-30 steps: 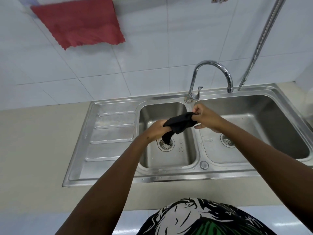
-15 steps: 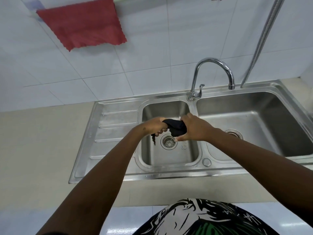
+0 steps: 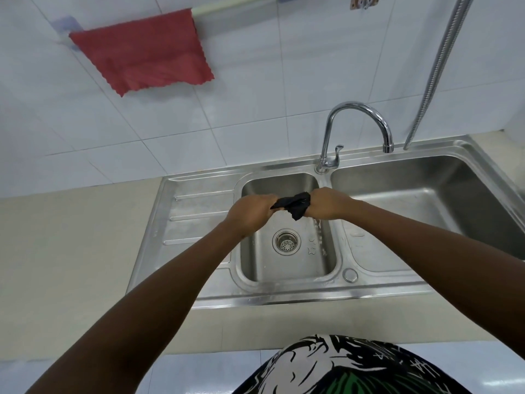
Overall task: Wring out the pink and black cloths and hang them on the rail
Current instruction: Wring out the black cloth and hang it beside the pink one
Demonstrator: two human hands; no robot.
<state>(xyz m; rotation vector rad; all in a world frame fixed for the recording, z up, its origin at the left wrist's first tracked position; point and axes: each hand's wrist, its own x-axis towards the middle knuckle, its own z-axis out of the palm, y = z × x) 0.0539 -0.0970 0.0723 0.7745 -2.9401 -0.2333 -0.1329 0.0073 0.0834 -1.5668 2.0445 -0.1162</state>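
The black cloth (image 3: 294, 206) is bunched and twisted between my two hands above the small left basin (image 3: 287, 268) of the steel sink. My left hand (image 3: 251, 213) grips its left end and my right hand (image 3: 326, 203) grips its right end. Water drips from the cloth below my right hand. The pink cloth (image 3: 145, 49) hangs spread over the pale rail (image 3: 227, 7) on the tiled wall, up at the left.
A chrome tap (image 3: 355, 129) stands behind the divider between the basins. The large right basin (image 3: 426, 200) and the ribbed draining board (image 3: 196, 211) flank the small basin. A metal hose (image 3: 437, 66) runs down the wall at the right. Beige counter surrounds the sink.
My hands have twisted the black cloth tighter and pulled slightly apart over the left basin, and water now drips from it. The view has tilted up, showing more of the rail.
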